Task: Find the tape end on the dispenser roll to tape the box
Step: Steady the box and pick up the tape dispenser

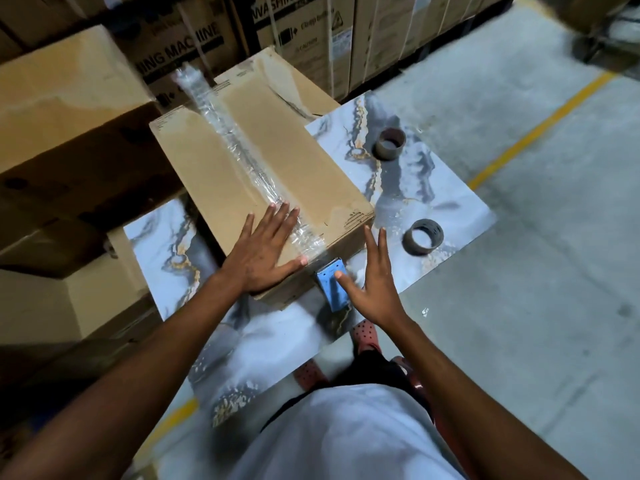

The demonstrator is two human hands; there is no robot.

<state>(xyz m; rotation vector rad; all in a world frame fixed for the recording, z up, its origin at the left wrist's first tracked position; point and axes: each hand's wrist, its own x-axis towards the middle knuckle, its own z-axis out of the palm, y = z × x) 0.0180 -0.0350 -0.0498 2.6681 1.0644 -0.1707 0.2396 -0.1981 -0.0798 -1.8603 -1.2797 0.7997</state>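
A brown cardboard box (pixel 214 174) lies on a marbled table (pixel 446 202), with a strip of clear tape (pixel 235 147) running along its top seam. My left hand (pixel 265 252) rests flat on the box's near end, fingers spread, pressing the tape. A blue tape dispenser (pixel 330 284) sits at the box's near corner, partly hidden. My right hand (pixel 374 282) hovers just right of the dispenser with fingers apart, its thumb touching the blue body. The dispenser's roll is hidden from view.
Two empty tape cores stand on the table: one (pixel 390 143) at the back right, one (pixel 422 236) nearer. Large cardboard boxes (pixel 65 126) crowd the left and back. Grey floor with a yellow line (pixel 540 129) lies to the right. My feet in pink clogs (pixel 365 336) show below the table's edge.
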